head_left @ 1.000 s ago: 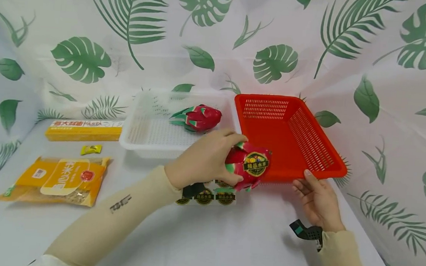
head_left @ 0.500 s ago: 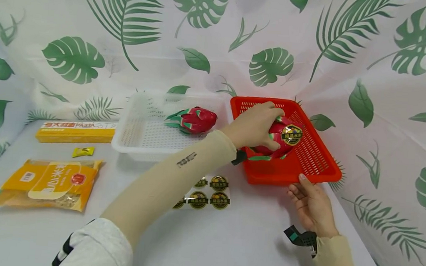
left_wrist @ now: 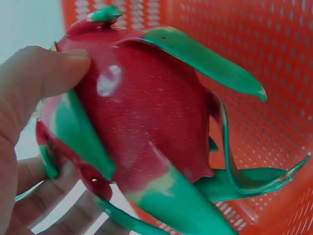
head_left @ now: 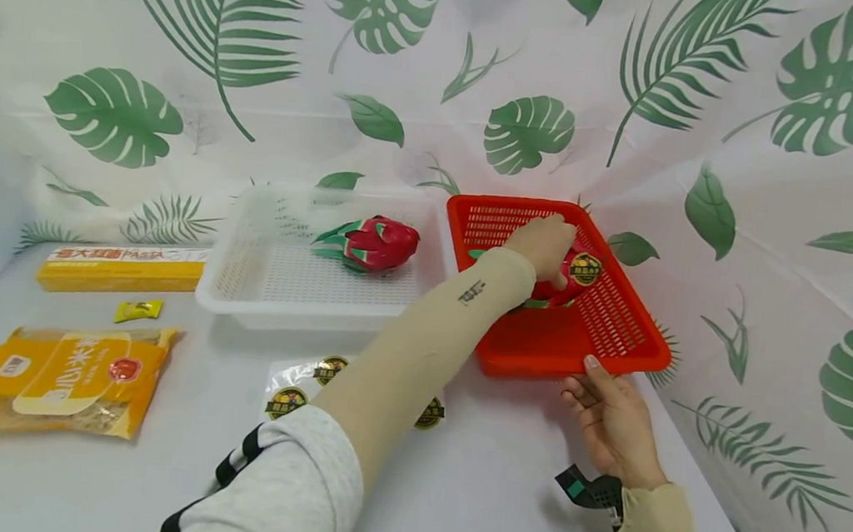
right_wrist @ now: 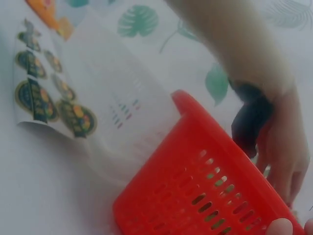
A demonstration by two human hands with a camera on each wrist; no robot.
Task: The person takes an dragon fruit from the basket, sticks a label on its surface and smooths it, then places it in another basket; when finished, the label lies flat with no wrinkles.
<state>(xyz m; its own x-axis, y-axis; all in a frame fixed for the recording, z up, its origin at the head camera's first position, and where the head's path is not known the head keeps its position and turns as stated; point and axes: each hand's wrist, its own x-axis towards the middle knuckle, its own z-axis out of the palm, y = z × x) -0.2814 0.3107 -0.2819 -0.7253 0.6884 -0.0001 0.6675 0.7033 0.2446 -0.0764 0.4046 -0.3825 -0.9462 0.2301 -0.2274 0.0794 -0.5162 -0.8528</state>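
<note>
My left hand (head_left: 544, 246) reaches down inside the red basket (head_left: 532, 354) and grips a dragon fruit (left_wrist: 142, 98), thumb on one side and fingers curled beneath. The fruit is red with green scales, and a round black-and-gold sticker (head_left: 585, 269) shows on its end. Much of it is hidden by the hand in the head view. My right hand (head_left: 613, 418) pinches the front rim of the basket near its right corner, thumb on top. Only fingertips (right_wrist: 279, 227) of it show in the right wrist view, at the rim.
A white basket (head_left: 243, 306) with another dragon fruit (head_left: 379, 244) stands left of the red one. A sticker sheet (head_left: 297, 377) lies in front, partly under my left arm. At left are a pasta box (head_left: 125, 269), a small yellow packet (head_left: 138, 311) and an orange grain bag (head_left: 64, 379).
My left hand has carried the stickered dragon fruit from in front of the red basket over its rim and down inside. The right hand keeps its hold on the rim.
</note>
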